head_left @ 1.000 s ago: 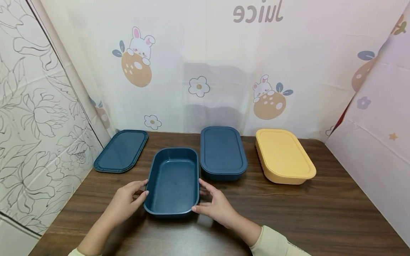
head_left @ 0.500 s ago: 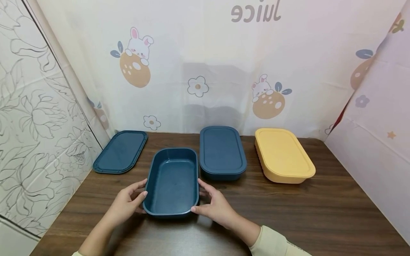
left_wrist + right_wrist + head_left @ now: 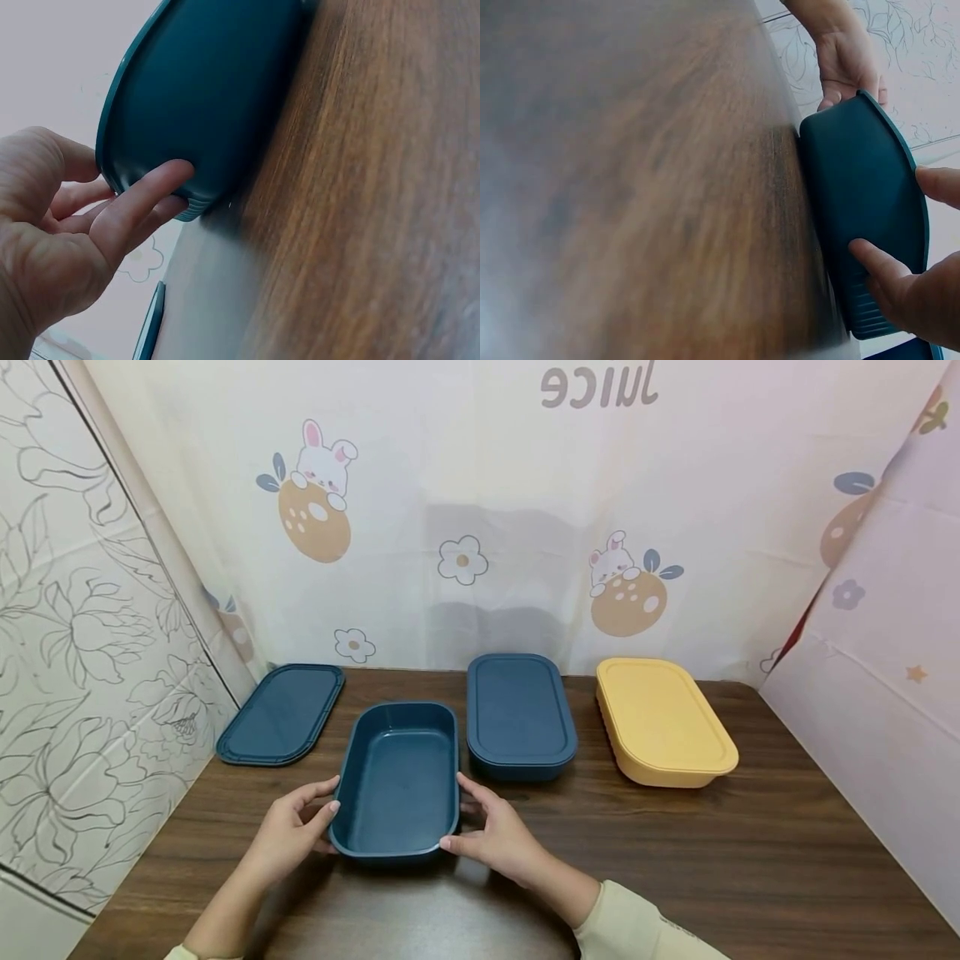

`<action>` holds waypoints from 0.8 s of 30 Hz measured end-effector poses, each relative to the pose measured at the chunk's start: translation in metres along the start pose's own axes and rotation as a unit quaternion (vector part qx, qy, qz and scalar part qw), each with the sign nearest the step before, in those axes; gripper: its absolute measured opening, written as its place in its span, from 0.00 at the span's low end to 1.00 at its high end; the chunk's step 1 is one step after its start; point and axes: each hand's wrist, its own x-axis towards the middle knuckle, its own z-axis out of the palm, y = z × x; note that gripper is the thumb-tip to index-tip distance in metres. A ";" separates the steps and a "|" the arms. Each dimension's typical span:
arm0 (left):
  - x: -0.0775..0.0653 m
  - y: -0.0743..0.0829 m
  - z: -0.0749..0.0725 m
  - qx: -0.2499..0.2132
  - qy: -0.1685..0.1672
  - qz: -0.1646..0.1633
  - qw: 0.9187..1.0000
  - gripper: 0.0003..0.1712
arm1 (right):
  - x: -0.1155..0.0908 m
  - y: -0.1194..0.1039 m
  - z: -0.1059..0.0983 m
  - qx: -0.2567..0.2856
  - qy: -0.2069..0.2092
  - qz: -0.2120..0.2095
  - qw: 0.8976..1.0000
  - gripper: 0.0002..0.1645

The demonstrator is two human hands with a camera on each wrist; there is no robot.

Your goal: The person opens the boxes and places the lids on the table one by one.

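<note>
An uncovered dark teal plastic food container [image 3: 397, 793] sits on the wooden table in front of the person, its inside bare. My left hand [image 3: 288, 827] grips its left side near the front corner, and my right hand [image 3: 498, 831] grips the right side the same way. Fingertips lie on the outer wall and at the rim of the container [image 3: 202, 90] in the left wrist view. From the right wrist, the container [image 3: 862, 187] shows side-on, with the left hand [image 3: 847, 64] at its far end.
A matching teal lid [image 3: 285, 714] lies flat at the table's back left. Just right of the uncovered container stands a lidded blue container [image 3: 520, 714]. Farther right is a lidded yellow one [image 3: 667, 718]. A printed curtain [image 3: 525, 468] hangs behind the wooden table [image 3: 712, 868].
Both hands have shifted slightly left and away from the person, and the uncovered container has moved with them. The lid and the two lidded containers stay in place.
</note>
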 end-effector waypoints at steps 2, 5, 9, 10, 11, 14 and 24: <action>0.001 0.000 -0.001 -0.009 0.004 -0.003 1.000 0.26 | 0.001 0.000 0.000 -0.001 -0.002 -0.001 1.000 0.53; 0.001 -0.001 -0.002 -0.017 0.006 -0.005 1.000 0.26 | 0.003 0.000 0.001 -0.003 -0.003 0.001 1.000 0.53; 0.002 -0.001 -0.004 -0.020 0.009 -0.008 1.000 0.26 | 0.005 0.000 0.002 -0.007 -0.003 0.006 1.000 0.52; 0.002 -0.001 -0.004 -0.021 0.010 -0.009 1.000 0.26 | 0.006 0.001 0.002 -0.007 -0.002 0.007 1.000 0.52; 0.002 -0.002 -0.004 -0.021 0.011 -0.011 1.000 0.26 | 0.007 0.001 0.002 -0.008 -0.002 0.006 1.000 0.52; 0.004 -0.002 -0.006 -0.020 0.012 -0.013 1.000 0.26 | 0.009 0.001 0.003 -0.006 -0.001 0.006 1.000 0.53; 0.007 -0.006 -0.011 -0.020 0.011 -0.012 1.000 0.26 | 0.015 0.000 0.006 0.002 -0.003 0.005 1.000 0.53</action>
